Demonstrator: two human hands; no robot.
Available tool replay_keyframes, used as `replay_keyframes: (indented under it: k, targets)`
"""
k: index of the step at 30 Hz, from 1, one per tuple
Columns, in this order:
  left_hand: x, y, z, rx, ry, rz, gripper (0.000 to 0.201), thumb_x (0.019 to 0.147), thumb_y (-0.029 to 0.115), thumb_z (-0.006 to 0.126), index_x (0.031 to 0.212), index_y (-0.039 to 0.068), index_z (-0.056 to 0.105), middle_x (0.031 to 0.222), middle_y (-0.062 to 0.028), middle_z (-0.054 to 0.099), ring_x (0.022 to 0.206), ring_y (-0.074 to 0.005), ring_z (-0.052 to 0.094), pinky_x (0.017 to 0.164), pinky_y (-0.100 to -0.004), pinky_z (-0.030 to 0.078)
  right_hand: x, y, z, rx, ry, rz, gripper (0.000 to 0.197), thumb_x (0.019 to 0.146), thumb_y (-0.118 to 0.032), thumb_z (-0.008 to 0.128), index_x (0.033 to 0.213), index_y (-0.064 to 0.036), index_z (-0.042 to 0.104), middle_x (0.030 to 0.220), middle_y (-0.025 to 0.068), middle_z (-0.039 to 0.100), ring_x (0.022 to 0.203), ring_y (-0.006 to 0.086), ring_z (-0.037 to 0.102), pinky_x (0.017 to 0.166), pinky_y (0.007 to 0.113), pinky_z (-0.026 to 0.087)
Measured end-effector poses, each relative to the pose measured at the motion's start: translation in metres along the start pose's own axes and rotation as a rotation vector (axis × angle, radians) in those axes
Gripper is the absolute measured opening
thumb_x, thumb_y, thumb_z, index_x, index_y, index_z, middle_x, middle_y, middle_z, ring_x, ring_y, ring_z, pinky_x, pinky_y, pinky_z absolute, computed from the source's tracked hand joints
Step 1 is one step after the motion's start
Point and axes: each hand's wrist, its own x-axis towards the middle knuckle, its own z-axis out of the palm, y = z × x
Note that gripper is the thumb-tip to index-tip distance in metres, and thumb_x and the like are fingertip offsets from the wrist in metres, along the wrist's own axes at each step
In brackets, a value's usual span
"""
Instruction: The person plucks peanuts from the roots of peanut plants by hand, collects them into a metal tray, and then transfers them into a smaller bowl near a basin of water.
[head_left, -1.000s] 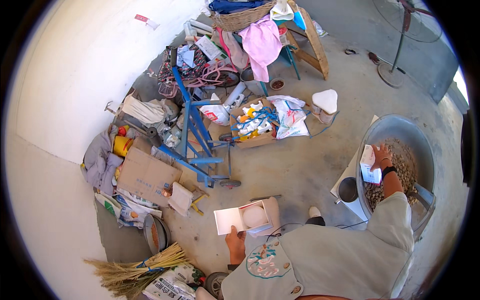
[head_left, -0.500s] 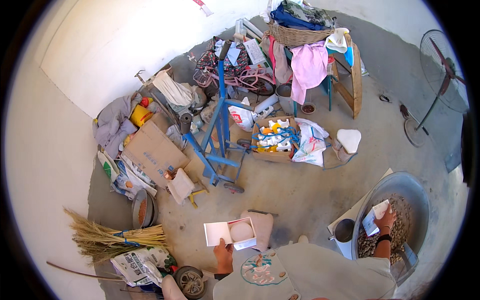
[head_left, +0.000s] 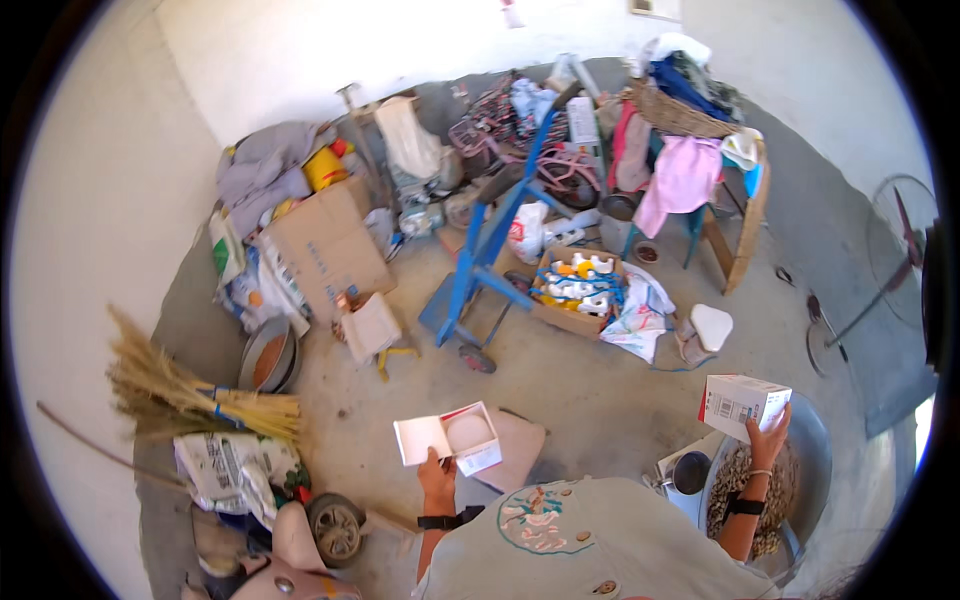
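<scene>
My left hand is closed on the edge of a small white cardboard box. Its lid is folded back to the left, and a round whitish thing fills the inside. My right hand grips a second white box, with red on its side and a printed panel, from its right end. That box is held up above the far rim of a large metal basin. Many small brownish lumps, like nuts or pebbles, lie in the basin. A dark-mouthed metal mug stands just left of the basin.
A cushioned stool stands behind the left box. Farther off are a blue hand truck, a carton of white and yellow bottles and a white-topped stool. Straw brooms lie at left; a standing fan is at right.
My right hand has lifted its box up and out of the basin. My left hand still holds the opened box, nearly in the same place. The whole view has tilted.
</scene>
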Motion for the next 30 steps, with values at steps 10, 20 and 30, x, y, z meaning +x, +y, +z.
replay_keyframes:
  k: [10,20,30]
  targets:
    - [-0.022,0.043,-0.142,-0.253,0.194,0.129,0.024,0.084,0.025,0.050,0.097,0.005,0.047,0.086,-0.0056,0.052,0.072,-0.0173,0.054,0.057,-0.0266,0.048,-0.084,-0.149,0.119,0.069,-0.625,-0.428,0.087,0.050,-0.016,0.068,0.127,-0.0050,0.028,0.119,0.0190,0.039,0.109,0.0342,0.037,0.094,0.041,0.028]
    - [-0.079,0.058,-0.271,-0.551,0.537,0.292,0.023,0.085,0.021,0.049,0.098,0.004,0.047,0.087,-0.0075,0.051,0.070,-0.0189,0.053,0.058,-0.0270,0.047,-0.166,-0.276,0.225,0.243,-0.911,-0.856,0.090,0.045,-0.018,0.069,0.123,-0.0005,0.030,0.108,0.0200,0.044,0.100,0.0355,0.040,0.088,0.042,0.031]
    - [-0.096,0.066,-0.296,-0.711,0.528,0.366,0.024,0.086,0.022,0.046,0.099,0.002,0.047,0.087,-0.0090,0.050,0.074,-0.0184,0.050,0.062,-0.0265,0.046,-0.236,-0.350,0.301,0.125,-1.024,-0.939,0.090,0.045,-0.022,0.070,0.123,-0.0032,0.031,0.105,0.0202,0.044,0.099,0.0365,0.040,0.085,0.043,0.034]
